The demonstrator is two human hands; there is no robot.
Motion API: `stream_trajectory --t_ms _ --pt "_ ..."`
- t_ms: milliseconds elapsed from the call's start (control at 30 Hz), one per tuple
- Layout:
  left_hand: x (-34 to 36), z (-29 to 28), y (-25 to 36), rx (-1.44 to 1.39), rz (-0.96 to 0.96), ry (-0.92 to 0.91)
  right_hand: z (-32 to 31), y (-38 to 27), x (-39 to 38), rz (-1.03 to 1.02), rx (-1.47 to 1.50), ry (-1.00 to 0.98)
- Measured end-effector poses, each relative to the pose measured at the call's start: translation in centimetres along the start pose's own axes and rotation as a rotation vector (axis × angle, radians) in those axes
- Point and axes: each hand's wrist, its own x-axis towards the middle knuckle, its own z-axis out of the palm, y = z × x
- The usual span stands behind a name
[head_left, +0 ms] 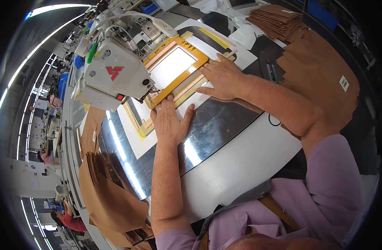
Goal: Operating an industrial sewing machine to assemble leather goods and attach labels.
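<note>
My left hand (171, 124) lies flat, fingers stretched out and thumb apart, with its fingertips at the near corner of a yellow rectangular frame (180, 84). At the frame's right end rests my right hand (224, 78), palm down, its fingers extended and thumb spread to the left. Beneath the frame is a white template sheet (146, 146) edged with yellow and pink strips. The head of a white industrial sewing machine (111, 71) stands just left of the frame, its needle area close to the frame's left corner. Neither hand grips anything that I can see.
A shiny metal plate (216, 125) carries the sheet. Brown cut pieces lie in a pile (111, 196) at the near left, a large stack (320, 71) at the right and another stack (276, 21) behind. A small cutter (271, 71) lies at the right. A co-worker (72, 218) sits far left.
</note>
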Motion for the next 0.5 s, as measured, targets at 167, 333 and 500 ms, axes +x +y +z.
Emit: stream_trajectory --t_ms 167,333,500 --pt "0.1 -0.4 0.3 -0.004 -0.016 -0.023 0.3 0.2 -0.1 -0.034 -0.001 0.077" --pt "0.2 -0.9 0.1 -0.021 -0.031 -0.055 -0.3 -0.3 0.2 -0.017 -0.041 0.018" --pt "0.0 -0.4 0.0 -0.009 -0.008 0.033 0.8 0.0 0.7 0.002 -0.019 0.043"
